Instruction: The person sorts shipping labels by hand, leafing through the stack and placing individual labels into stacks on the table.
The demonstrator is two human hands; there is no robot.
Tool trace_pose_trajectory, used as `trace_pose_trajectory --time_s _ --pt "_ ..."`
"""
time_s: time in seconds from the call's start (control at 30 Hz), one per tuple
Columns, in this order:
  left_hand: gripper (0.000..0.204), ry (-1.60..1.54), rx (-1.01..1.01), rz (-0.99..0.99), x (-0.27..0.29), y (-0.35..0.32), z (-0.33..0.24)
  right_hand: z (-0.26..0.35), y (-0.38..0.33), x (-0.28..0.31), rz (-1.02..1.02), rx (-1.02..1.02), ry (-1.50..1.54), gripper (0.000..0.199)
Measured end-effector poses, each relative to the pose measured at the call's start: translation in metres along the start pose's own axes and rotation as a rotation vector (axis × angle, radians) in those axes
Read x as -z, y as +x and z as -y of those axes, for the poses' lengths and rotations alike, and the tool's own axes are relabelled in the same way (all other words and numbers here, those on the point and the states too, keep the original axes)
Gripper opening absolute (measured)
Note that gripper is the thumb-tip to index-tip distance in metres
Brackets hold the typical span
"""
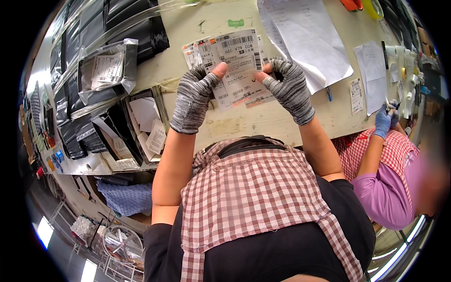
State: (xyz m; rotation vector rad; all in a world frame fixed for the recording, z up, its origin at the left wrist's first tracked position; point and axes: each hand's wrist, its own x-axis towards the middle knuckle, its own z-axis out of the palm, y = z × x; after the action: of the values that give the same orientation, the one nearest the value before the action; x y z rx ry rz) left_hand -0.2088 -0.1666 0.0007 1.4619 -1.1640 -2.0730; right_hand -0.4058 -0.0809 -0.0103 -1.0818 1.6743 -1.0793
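Note:
Both my hands wear grey striped fingerless gloves and hold up a small fanned stack of white shipping labels (233,56) printed with barcodes. My left hand (199,95) pinches the stack at its left side, thumb on the front. At the right side, my right hand (288,86) grips it the same way, thumb near the edge. The remaining fingers are hidden behind the labels. Under the stack lies the pale worktable (225,129). To the right of my right hand, large white printed sheets (307,42) with a curled corner rest on the table.
Black plastic parcels (89,28) and a clear-wrapped labelled packet (107,70) lie at the left, by an open box of papers (148,124). A pen (329,93), a loose label (356,96) and yellow tape (373,8) are to the right. A co-worker in blue gloves (384,122) works at far right.

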Motion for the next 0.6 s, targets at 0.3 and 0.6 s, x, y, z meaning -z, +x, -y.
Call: trace_pose_trajectory --time_s 0.3,0.6 --pt "0.036 0.089 -0.012 -0.047 -0.007 -0.006 -0.009 -0.003 0.001 0.002 -0.004 -0.035 0.141 0.019" --pt "0.034 -0.059 -0.086 -0.04 -0.012 -0.009 -0.004 0.001 -0.003 0.002 -0.089 0.004 -0.223 0.021"
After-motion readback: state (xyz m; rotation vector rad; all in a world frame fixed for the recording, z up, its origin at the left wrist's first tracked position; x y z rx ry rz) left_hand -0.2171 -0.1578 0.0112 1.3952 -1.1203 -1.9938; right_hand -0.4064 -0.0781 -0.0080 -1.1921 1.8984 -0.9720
